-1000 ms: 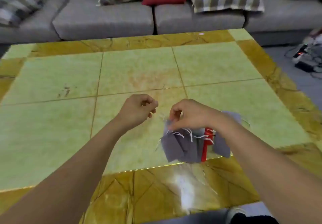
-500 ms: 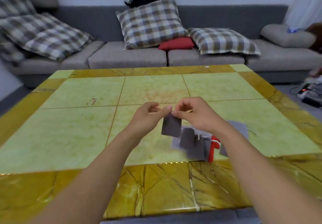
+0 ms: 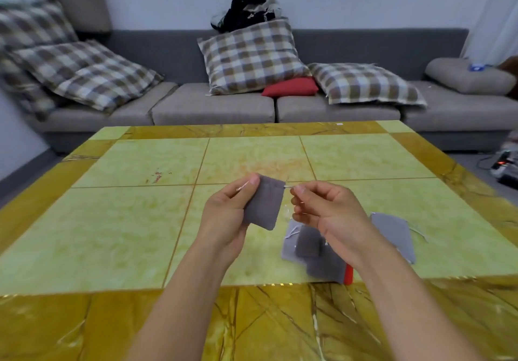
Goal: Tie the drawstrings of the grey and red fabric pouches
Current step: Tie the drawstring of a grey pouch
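Note:
A small grey pouch [image 3: 265, 205] hangs in the air above the table, its mouth at the top. My left hand [image 3: 228, 214] pinches its upper left corner and a pale drawstring there. My right hand [image 3: 325, 212] pinches the drawstring that comes out of the pouch's right side. Under my right wrist lies a pile of grey pouches [image 3: 311, 245] with white strings, and a red pouch [image 3: 349, 274] shows only as a sliver at the pile's right edge. One more grey pouch [image 3: 393, 233] lies flat to the right of my wrist.
The table [image 3: 126, 220] has green tiles and a yellow marble border. Behind it stands a grey sofa [image 3: 213, 105] with checked cushions and a red cushion [image 3: 290, 87]. Cables and a power strip [image 3: 503, 164] lie on the floor at the right.
One grey pouch has come up off the pile and now hangs between both hands. My hands have drawn apart, each on a string end. The camera has tilted up toward the sofa.

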Demonstrator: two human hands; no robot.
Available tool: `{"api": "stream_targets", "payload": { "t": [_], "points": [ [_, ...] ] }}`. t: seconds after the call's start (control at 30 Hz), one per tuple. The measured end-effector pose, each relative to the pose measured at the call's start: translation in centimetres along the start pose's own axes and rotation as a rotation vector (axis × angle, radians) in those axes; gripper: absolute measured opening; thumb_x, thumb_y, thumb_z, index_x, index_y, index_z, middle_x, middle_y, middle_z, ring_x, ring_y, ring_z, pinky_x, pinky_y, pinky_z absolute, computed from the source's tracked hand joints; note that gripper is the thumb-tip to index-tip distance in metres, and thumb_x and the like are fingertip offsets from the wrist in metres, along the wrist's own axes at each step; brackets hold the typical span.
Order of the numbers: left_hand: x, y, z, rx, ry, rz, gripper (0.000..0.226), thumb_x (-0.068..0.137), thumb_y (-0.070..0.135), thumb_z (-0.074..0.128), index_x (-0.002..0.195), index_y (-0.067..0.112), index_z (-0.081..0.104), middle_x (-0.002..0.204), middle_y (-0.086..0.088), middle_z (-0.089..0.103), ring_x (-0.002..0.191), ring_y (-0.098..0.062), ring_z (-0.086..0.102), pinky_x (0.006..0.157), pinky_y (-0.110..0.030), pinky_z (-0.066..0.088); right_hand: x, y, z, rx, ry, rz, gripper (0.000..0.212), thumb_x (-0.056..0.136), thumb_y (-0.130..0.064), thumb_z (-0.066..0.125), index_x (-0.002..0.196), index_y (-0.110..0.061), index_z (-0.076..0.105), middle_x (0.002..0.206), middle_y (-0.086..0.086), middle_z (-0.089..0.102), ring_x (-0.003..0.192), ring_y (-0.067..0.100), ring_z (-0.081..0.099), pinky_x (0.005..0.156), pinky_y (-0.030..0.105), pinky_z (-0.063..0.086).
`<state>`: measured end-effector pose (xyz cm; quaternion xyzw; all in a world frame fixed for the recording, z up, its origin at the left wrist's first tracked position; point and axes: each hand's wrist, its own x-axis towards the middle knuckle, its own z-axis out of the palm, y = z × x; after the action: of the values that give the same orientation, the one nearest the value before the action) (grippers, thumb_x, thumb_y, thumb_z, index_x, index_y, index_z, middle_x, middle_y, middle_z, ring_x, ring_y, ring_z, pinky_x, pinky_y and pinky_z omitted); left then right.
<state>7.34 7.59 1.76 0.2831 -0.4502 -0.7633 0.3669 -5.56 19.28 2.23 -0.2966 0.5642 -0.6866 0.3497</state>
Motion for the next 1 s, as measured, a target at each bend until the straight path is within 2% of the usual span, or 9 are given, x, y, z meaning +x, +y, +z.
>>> {"api": "stream_targets", "payload": {
  "t": [0.07, 0.17, 0.27, 0.37, 0.5, 0.6, 0.77, 0.9, 1.0],
  "points": [
    [0.5, -0.6, -0.4, -0.095, 0.002, -0.028, 0.017, 0.090, 0.015, 0.064, 0.102, 0.006, 0.072, 0.101, -0.004, 0.076, 0.087, -0.010, 0.073, 0.065, -0.021, 0.056, 0.4, 0.6, -0.2, 0.112, -0.009, 0.080, 0.011, 0.088, -0.017, 0.067, 0.088, -0.009, 0.074, 0.084, 0.008, 0.068, 0.069, 0.016, 0.062, 0.064, 0.026, 0.053],
    [1.2, -1.9, -0.6, -0.184, 0.005, -0.041, 0.026, 0.083, 0.022, 0.064, 0.101, 0.005, 0.070, 0.089, -0.006, 0.074, 0.068, -0.007, 0.069, 0.057, -0.018, 0.055, 1.5, 1.0, -0.1, 0.229, -0.044, 0.122, 0.011, 0.084, -0.022, 0.067, 0.084, -0.013, 0.073, 0.094, 0.007, 0.071, 0.076, 0.017, 0.062, 0.063, 0.027, 0.045],
    [1.9, -2.4, -0.4, -0.292, -0.005, -0.070, 0.022, 0.085, 0.026, 0.062, 0.099, 0.010, 0.068, 0.087, -0.002, 0.073, 0.076, -0.009, 0.071, 0.067, -0.021, 0.058, 2.3, 0.9, 0.7, 0.363, -0.039, 0.143, 0.011, 0.078, -0.023, 0.070, 0.082, -0.013, 0.070, 0.090, 0.005, 0.071, 0.072, 0.016, 0.061, 0.058, 0.024, 0.042],
    [2.2, -1.9, 0.2, -0.407, 0.013, -0.135, 0.027, 0.095, 0.033, 0.056, 0.081, 0.019, 0.075, 0.084, 0.006, 0.071, 0.087, -0.009, 0.068, 0.079, -0.025, 0.054, 2.7, 0.9, 1.5, 0.606, -0.002, 0.205, 0.013, 0.078, -0.022, 0.069, 0.070, -0.013, 0.072, 0.085, 0.002, 0.065, 0.061, 0.010, 0.054, 0.047, 0.017, 0.037],
    [1.8, -1.0, 0.7, -0.511, -0.037, -0.205, 0.035, 0.097, 0.040, 0.051, 0.084, 0.020, 0.077, 0.061, 0.008, 0.059, 0.062, -0.004, 0.058, 0.060, -0.017, 0.048, 3.1, 1.5, 2.2, 0.835, -0.033, 0.197, 0.025, 0.088, -0.025, 0.063, 0.069, -0.012, 0.071, 0.086, 0.000, 0.070, 0.048, 0.004, 0.045, 0.038, 0.012, 0.031],
    [1.9, -1.1, 0.9, -0.508, -0.002, -0.182, 0.038, 0.098, 0.039, 0.049, 0.077, 0.018, 0.073, 0.057, 0.008, 0.054, 0.057, -0.005, 0.057, 0.056, -0.018, 0.053, 3.2, 1.8, 2.9, 0.746, -0.079, 0.178, 0.023, 0.089, -0.033, 0.059, 0.079, -0.014, 0.067, 0.060, -0.005, 0.056, 0.040, 0.004, 0.036, 0.041, 0.013, 0.028],
    [3.1, -1.0, -0.3, -0.405, 0.158, 0.017, 0.022, 0.104, 0.024, 0.043, 0.086, 0.014, 0.053, 0.051, 0.010, 0.045, 0.042, -0.003, 0.038, 0.042, -0.011, 0.034, 3.3, 1.7, 2.4, 0.608, 0.072, 0.147, 0.019, 0.098, -0.014, 0.053, 0.079, -0.009, 0.051, 0.066, 0.003, 0.054, 0.046, 0.005, 0.039, 0.040, 0.014, 0.036],
    [2.7, -0.9, 0.5, -0.245, 0.123, 0.137, 0.021, 0.101, 0.025, 0.049, 0.086, 0.014, 0.059, 0.055, 0.007, 0.043, 0.049, -0.005, 0.036, 0.046, -0.014, 0.034, 3.6, 1.7, 2.6, 0.449, 0.127, -0.007, 0.023, 0.096, -0.015, 0.057, 0.074, -0.011, 0.052, 0.064, 0.002, 0.053, 0.049, 0.007, 0.038, 0.045, 0.017, 0.037],
    [1.9, -0.3, 1.0, -0.026, 0.056, 0.231, 0.024, 0.095, 0.036, 0.056, 0.084, 0.019, 0.070, 0.065, 0.003, 0.055, 0.057, -0.006, 0.044, 0.051, -0.017, 0.035, 3.3, 0.6, 2.8, 0.364, 0.061, -0.080, 0.019, 0.091, -0.024, 0.061, 0.077, -0.013, 0.056, 0.065, 0.000, 0.056, 0.051, 0.008, 0.042, 0.044, 0.018, 0.034]
  ]
}}
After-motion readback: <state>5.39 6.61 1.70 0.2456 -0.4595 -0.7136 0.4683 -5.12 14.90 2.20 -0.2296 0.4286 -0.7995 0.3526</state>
